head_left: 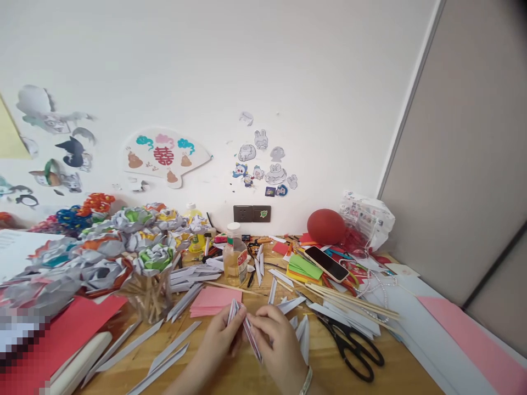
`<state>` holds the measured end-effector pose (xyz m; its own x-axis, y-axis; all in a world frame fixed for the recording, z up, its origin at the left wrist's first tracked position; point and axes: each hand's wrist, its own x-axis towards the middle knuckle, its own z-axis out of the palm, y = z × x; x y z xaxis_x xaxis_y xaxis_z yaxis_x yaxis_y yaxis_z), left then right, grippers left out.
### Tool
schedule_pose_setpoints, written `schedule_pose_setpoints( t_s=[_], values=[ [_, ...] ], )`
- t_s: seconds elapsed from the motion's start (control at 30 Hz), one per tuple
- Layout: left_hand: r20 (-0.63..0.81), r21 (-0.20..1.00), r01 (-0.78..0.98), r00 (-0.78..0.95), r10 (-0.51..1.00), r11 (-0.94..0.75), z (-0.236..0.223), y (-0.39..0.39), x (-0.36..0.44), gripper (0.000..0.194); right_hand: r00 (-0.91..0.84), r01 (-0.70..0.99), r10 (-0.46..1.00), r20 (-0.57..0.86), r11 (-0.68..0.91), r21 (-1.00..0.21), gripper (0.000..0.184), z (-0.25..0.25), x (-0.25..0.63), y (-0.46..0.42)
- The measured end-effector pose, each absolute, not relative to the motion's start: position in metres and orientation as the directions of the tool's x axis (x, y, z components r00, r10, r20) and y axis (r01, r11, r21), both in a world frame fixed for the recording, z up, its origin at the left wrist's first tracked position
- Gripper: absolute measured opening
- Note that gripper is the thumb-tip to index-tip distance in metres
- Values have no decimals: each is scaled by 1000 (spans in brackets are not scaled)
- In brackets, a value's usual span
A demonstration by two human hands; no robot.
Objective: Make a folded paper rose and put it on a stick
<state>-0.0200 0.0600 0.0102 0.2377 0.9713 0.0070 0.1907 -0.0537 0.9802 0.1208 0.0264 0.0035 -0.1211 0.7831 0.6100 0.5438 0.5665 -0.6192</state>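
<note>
Between my hands, above the near middle of the table, is a folded paper strip [252, 339] with white, red and dark stripes. My left hand [224, 336] is closed around its upper left part, where pointed folds stick up past the thumb. With thumb and fingers bent, my right hand [276, 337] pinches the strip's right side; its lower end slants down beside that palm. Just beyond my hands lies a stack of pink paper squares [214, 301]. Folded white paper strips [303, 337] lie close to my right hand, and black-handled scissors [354, 348] rest farther right.
At the left, paper flowers [154, 257] stand in a clear cup of sticks [148, 296]. A glue bottle [234, 258] is at the back middle. Back right hold a phone [326, 263], green paper squares [305, 267], wooden sticks [354, 299] and a red balloon [326, 226].
</note>
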Motion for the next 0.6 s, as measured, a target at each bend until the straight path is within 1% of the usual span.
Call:
schedule_pose_setpoints(
  t_s=[0.07, 0.1, 0.13, 0.2, 0.27, 0.47, 0.6],
  values=[
    [-1, 975, 218, 208, 978, -46, 12, 64, -24, 58, -99, 597, 823, 560, 499, -628, 29, 8, 137, 34],
    [1, 973, 226, 196, 981, -46, 12, 66, -27, 58, -89, 664, 842, 532, 448, -598, 31, 10, 147, 39],
    [5, 972, 229, 185, 983, -48, 12, 69, -29, 57, -115, 736, 864, 490, 405, -542, 32, 11, 158, 43],
    [13, 971, 235, 165, 986, -52, 12, 73, -34, 55, -213, 865, 889, 405, 365, -346, 32, 12, 178, 51],
    [20, 970, 238, 155, 988, -57, 13, 75, -36, 53, -229, 892, 893, 388, 352, -283, 31, 11, 191, 57],
    [21, 959, 277, 138, 990, -59, 19, 71, -34, 50, -215, 928, 884, 416, 317, -194, 22, 5, 196, 62],
    [35, 955, 287, 147, 989, -76, 20, 68, -34, 50, -214, 930, 869, 445, 321, -179, 21, 5, 199, 63]
  ],
)
